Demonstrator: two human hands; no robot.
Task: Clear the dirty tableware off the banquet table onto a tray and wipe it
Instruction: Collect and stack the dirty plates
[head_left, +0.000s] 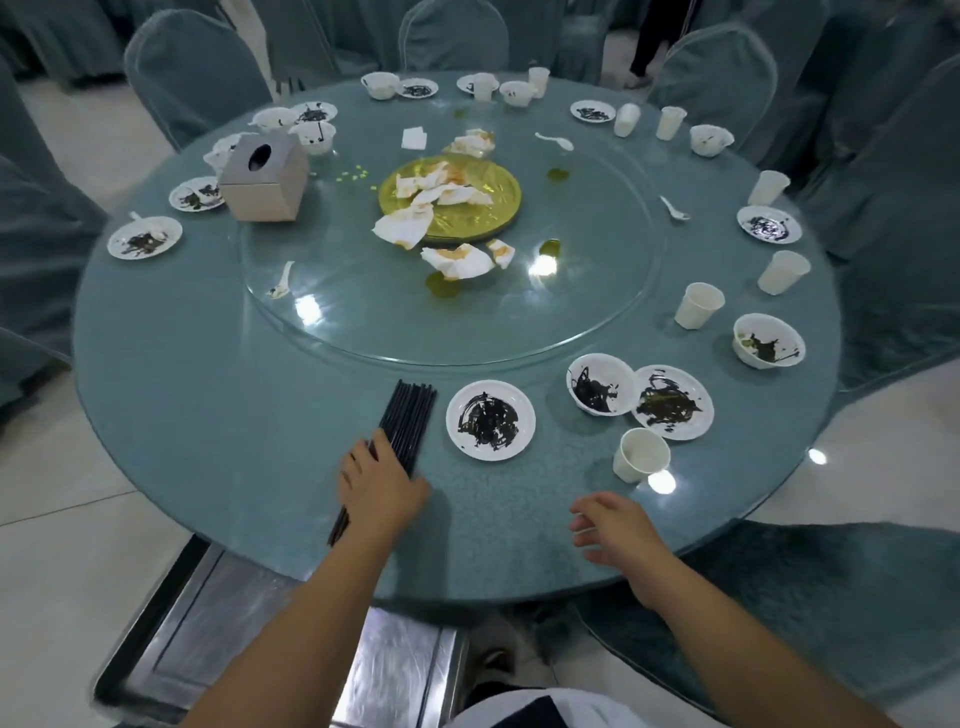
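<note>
Head view: a round blue-green desk (208, 415) seen from above, with covered chairs (192, 73) set round it
Left hand (382, 486): clamped over a bundle of black chopsticks (410, 415), fingers curled round it, near the desk's near edge
Chopsticks: the long axis runs from near left to far right; the far ends fan out a little and point at the rim of the glass turntable (363, 332), and the near ends stick out by the wrist, over the desk
Right hand (613, 527): holds nothing, fingers apart and loosely bent, over the desk's near rim, well apart from the left hand
Beside the chopsticks: a stained plate (491, 420) just to their right
Further right: a stained bowl (601, 384) just beside a second plate (672, 401), with a paper cup (640, 454) upright near both
Turntable: crumpled napkins (457, 260) round its middle, a tissue box (263, 176) at its left rim
Tray (208, 623): metal, below the desk's near edge, on the left
</note>
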